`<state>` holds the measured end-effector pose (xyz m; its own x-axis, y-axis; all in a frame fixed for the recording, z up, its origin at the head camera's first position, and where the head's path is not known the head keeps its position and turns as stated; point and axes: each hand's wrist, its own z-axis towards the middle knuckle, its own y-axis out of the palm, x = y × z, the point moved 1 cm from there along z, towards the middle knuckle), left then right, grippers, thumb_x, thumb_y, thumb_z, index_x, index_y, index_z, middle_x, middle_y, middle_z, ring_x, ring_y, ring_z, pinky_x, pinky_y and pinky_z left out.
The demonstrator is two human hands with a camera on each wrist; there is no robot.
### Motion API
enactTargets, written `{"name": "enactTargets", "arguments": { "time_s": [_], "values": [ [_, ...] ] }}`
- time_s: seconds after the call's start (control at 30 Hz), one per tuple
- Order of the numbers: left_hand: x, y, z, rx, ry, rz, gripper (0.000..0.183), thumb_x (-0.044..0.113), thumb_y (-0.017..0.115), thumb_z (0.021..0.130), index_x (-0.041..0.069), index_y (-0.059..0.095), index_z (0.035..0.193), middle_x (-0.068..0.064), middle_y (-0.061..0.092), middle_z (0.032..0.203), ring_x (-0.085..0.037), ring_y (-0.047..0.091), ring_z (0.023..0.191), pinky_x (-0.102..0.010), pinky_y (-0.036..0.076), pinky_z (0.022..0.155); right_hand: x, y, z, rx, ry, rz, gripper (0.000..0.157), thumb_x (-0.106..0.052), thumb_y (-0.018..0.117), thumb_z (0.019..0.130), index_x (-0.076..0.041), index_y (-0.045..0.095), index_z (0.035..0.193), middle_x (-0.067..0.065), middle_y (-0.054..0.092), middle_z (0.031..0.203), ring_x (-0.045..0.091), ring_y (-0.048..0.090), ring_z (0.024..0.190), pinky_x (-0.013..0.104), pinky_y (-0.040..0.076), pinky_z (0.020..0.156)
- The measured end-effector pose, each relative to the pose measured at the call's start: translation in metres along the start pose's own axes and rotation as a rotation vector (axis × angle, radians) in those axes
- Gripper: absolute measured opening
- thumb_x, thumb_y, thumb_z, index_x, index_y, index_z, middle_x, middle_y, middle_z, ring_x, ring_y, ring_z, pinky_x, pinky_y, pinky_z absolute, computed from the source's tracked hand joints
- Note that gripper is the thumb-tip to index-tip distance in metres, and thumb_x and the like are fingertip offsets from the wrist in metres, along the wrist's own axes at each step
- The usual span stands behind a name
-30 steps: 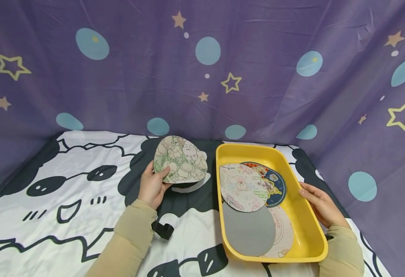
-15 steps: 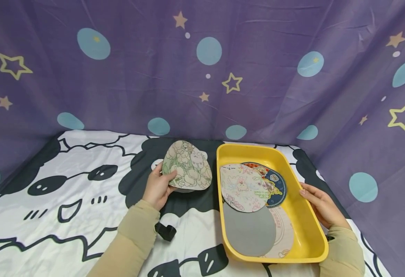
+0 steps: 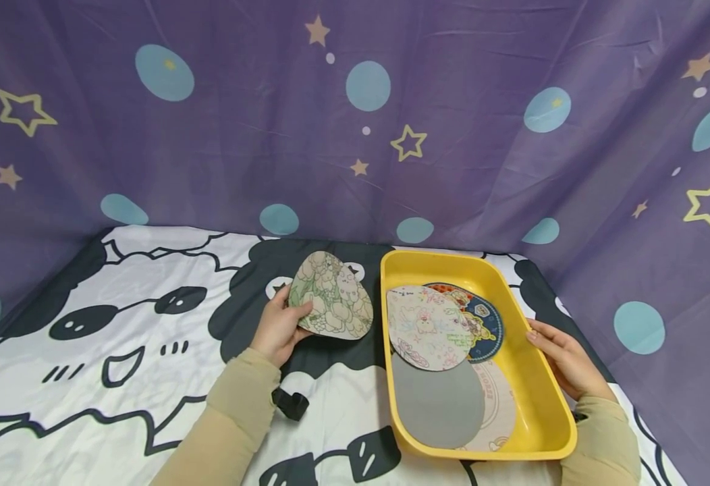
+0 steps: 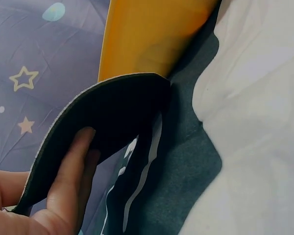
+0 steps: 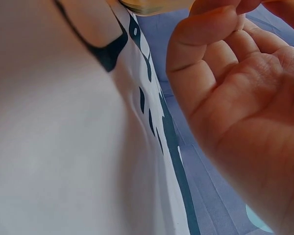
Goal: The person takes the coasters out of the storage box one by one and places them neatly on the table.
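My left hand pinches a thin rounded mouse pad with a green and cream flower print, the thumb on its printed face. In the left wrist view the fingers lie against the pad's dark underside. It is held in the air just left of a yellow plastic tray. My right hand grips the tray's right rim, its fingers curled in the right wrist view. Inside the tray lie a pale drawn-on pad, a navy round pad, a grey pad and a pinkish one, partly overlapping.
A black-and-white cartoon cloth covers the table under the tray. Behind it hangs a purple curtain with stars and blue dots. A black strap piece shows at the left wrist.
My left hand has carried the flower-print mouse pad to the right and slightly downward, closer to the tray. The right hand and the tray have stayed in place.
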<state>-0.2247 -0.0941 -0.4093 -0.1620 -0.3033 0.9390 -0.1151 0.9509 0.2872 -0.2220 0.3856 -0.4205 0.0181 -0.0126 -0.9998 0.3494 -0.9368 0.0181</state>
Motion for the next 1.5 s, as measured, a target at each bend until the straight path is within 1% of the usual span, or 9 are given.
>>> {"name": "enactTargets", "arguments": {
  "time_s": [0.33, 0.5, 0.7, 0.87, 1.07, 1.2, 1.33, 1.43, 1.5],
  "values": [
    [-0.003, -0.003, 0.002, -0.012, -0.040, 0.033, 0.057, 0.000, 0.048, 0.100, 0.010, 0.031, 0.153, -0.021, 0.048, 0.134, -0.012, 0.067, 0.087, -0.028, 0.059, 0.073, 0.000, 0.000, 0.000, -0.004, 0.000, 0.009, 0.031, -0.009, 0.039, 0.107, -0.024, 0.061, 0.124, -0.006, 0.072, 0.114, 0.011, 0.071, 0.098, 0.027, 0.060, 0.081],
    [-0.003, -0.006, 0.002, -0.031, -0.056, 0.050, 0.058, 0.000, 0.048, 0.100, 0.008, 0.029, 0.154, -0.023, 0.048, 0.135, -0.014, 0.067, 0.089, -0.030, 0.059, 0.073, 0.000, 0.001, 0.000, -0.008, -0.003, 0.017, 0.032, -0.009, 0.039, 0.107, -0.024, 0.061, 0.124, -0.006, 0.072, 0.114, 0.010, 0.071, 0.098, 0.026, 0.060, 0.081],
    [-0.001, -0.010, 0.002, -0.054, -0.085, 0.064, 0.060, 0.002, 0.047, 0.102, 0.010, 0.023, 0.157, -0.025, 0.045, 0.141, -0.022, 0.065, 0.104, -0.037, 0.058, 0.083, 0.000, 0.001, 0.000, -0.014, -0.010, 0.020, 0.033, -0.008, 0.038, 0.107, -0.023, 0.061, 0.125, -0.005, 0.072, 0.115, 0.010, 0.071, 0.098, 0.026, 0.060, 0.081],
    [0.002, -0.012, 0.000, -0.087, -0.106, 0.070, 0.056, 0.005, 0.044, 0.104, 0.006, 0.022, 0.156, -0.027, 0.043, 0.144, -0.031, 0.059, 0.118, -0.046, 0.056, 0.092, 0.000, 0.001, 0.000, -0.011, -0.005, 0.022, 0.032, -0.009, 0.039, 0.107, -0.024, 0.061, 0.124, -0.006, 0.072, 0.115, 0.010, 0.071, 0.098, 0.026, 0.060, 0.081],
    [0.009, -0.011, -0.001, -0.124, -0.103, 0.060, 0.053, 0.008, 0.039, 0.105, 0.002, 0.021, 0.154, -0.025, 0.038, 0.146, -0.034, 0.049, 0.127, -0.051, 0.052, 0.097, 0.000, 0.001, 0.000, -0.008, 0.001, 0.027, 0.032, -0.009, 0.039, 0.107, -0.024, 0.061, 0.124, -0.006, 0.072, 0.114, 0.010, 0.071, 0.098, 0.026, 0.060, 0.081],
    [0.013, -0.012, -0.002, -0.111, -0.099, 0.041, 0.055, 0.010, 0.038, 0.105, 0.001, 0.018, 0.155, -0.023, 0.032, 0.152, -0.035, 0.042, 0.133, -0.054, 0.046, 0.103, 0.000, 0.001, 0.000, -0.015, -0.001, 0.034, 0.033, -0.009, 0.038, 0.107, -0.024, 0.062, 0.124, -0.006, 0.072, 0.115, 0.010, 0.071, 0.098, 0.026, 0.060, 0.081],
    [0.018, -0.013, -0.004, -0.055, -0.099, 0.033, 0.067, 0.012, 0.040, 0.104, -0.001, 0.002, 0.157, -0.023, 0.015, 0.161, -0.036, 0.031, 0.141, -0.059, 0.035, 0.113, 0.000, 0.000, 0.000, -0.023, -0.005, 0.039, 0.034, -0.008, 0.038, 0.107, -0.023, 0.062, 0.125, -0.005, 0.072, 0.115, 0.010, 0.071, 0.098, 0.026, 0.060, 0.081],
    [0.020, -0.013, -0.004, 0.007, -0.097, 0.083, 0.076, 0.014, 0.044, 0.102, -0.002, -0.007, 0.157, -0.021, 0.000, 0.165, -0.036, 0.019, 0.148, -0.060, 0.026, 0.118, -0.001, 0.000, 0.000, -0.024, -0.004, 0.041, 0.034, -0.007, 0.038, 0.107, -0.023, 0.062, 0.125, -0.005, 0.072, 0.114, 0.010, 0.071, 0.098, 0.026, 0.060, 0.081],
    [0.021, -0.014, -0.004, 0.036, -0.096, 0.122, 0.077, 0.015, 0.046, 0.102, -0.002, -0.006, 0.157, -0.019, -0.006, 0.165, -0.035, 0.012, 0.151, -0.058, 0.021, 0.120, -0.001, -0.001, 0.000, -0.022, 0.000, 0.038, 0.034, -0.007, 0.038, 0.107, -0.023, 0.062, 0.124, -0.005, 0.072, 0.114, 0.011, 0.071, 0.098, 0.027, 0.060, 0.081]
  ]
}}
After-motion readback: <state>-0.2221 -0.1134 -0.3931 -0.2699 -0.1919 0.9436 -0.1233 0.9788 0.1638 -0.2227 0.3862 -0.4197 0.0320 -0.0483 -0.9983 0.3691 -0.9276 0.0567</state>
